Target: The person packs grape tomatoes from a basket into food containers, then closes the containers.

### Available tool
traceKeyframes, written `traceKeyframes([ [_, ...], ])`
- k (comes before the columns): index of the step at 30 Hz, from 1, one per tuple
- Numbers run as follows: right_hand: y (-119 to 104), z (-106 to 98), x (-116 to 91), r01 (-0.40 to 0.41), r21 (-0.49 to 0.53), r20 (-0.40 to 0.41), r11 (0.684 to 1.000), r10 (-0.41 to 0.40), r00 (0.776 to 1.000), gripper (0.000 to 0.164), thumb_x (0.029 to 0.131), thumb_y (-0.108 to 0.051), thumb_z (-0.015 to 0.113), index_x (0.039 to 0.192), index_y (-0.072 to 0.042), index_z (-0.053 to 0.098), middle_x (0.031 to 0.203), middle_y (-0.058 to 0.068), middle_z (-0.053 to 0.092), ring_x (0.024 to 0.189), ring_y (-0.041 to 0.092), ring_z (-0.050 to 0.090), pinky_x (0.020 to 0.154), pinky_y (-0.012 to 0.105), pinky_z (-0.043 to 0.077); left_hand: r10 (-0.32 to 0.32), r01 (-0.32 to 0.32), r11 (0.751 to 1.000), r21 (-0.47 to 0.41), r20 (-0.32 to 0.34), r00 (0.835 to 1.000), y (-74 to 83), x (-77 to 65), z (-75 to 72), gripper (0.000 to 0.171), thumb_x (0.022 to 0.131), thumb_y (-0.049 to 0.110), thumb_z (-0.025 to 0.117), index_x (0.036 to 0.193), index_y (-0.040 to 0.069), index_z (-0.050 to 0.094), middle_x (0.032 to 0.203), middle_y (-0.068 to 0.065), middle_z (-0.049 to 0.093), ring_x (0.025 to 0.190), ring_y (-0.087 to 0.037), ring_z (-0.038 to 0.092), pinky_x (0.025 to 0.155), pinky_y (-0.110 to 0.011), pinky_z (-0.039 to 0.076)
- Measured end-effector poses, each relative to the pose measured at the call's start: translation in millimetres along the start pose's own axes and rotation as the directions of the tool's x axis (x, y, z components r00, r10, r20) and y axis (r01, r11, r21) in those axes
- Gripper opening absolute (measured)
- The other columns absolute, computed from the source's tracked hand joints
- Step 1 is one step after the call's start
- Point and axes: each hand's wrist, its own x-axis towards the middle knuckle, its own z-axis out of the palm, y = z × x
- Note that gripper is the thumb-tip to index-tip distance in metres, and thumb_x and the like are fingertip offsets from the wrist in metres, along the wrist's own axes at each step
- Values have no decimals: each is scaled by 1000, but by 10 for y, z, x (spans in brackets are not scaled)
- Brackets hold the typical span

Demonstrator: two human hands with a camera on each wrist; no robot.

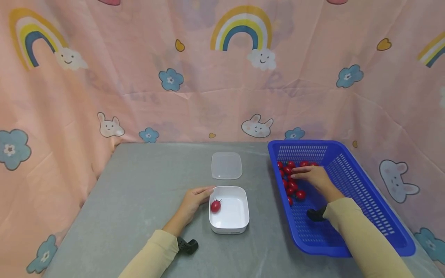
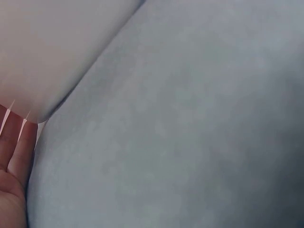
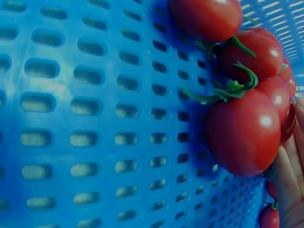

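Observation:
My left hand [image 1: 190,204] rests against the left side of a square white container [image 1: 230,228], its fingers straight along the wall. Inside, one red cherry tomato [image 1: 216,206] with a green stem lies near the left wall. In the left wrist view, the fingers [image 2: 21,152] touch the pale container wall. My right hand [image 1: 318,179] reaches into a blue plastic basket [image 1: 325,251] over several cherry tomatoes [image 1: 292,186]. The right wrist view has its extended fingers [image 3: 287,183] beside the tomatoes [image 3: 244,133]; what lies behind the fingers is hidden.
A translucent square lid [image 1: 226,166] lies on the grey table [image 1: 146,200] behind the container. The basket's slotted walls rise at the right of the table. A pink patterned curtain [image 1: 194,104] hangs along the back and sides.

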Motion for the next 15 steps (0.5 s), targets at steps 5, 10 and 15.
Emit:
traceKeyframes([
  [5, 12, -11, -2, -32, -24, 30, 999, 33, 999, 58, 92, -30, 71, 135, 6, 56, 147, 30, 46, 143, 48, 31, 115, 62, 30, 7, -7, 1000, 20, 7, 1000, -12, -3, -13, 33, 94, 14, 66, 121, -6, 67, 124, -17, 70, 96, -2, 69, 96, -32, 55],
  [10, 32, -5, -2, -17, -14, 53, 1000, 18, 998, 58, 93, -29, 70, 135, 9, 55, 145, 29, 49, 140, 47, 37, 114, 60, 34, 5, -5, 1000, 19, 11, 1000, -11, -3, -13, 34, 94, 14, 66, 122, -6, 67, 124, -17, 69, 96, -2, 69, 96, -32, 55],
  [15, 34, 22, 4, -9, 2, 63, 1000, 8, 998, 55, 95, -27, 68, 134, 10, 55, 141, 27, 52, 135, 42, 49, 109, 51, 43, 5, -5, 1000, 9, 4, 1000, -6, -7, -11, 33, 94, 13, 66, 121, -7, 67, 123, -16, 70, 94, -2, 69, 96, -31, 55],
])
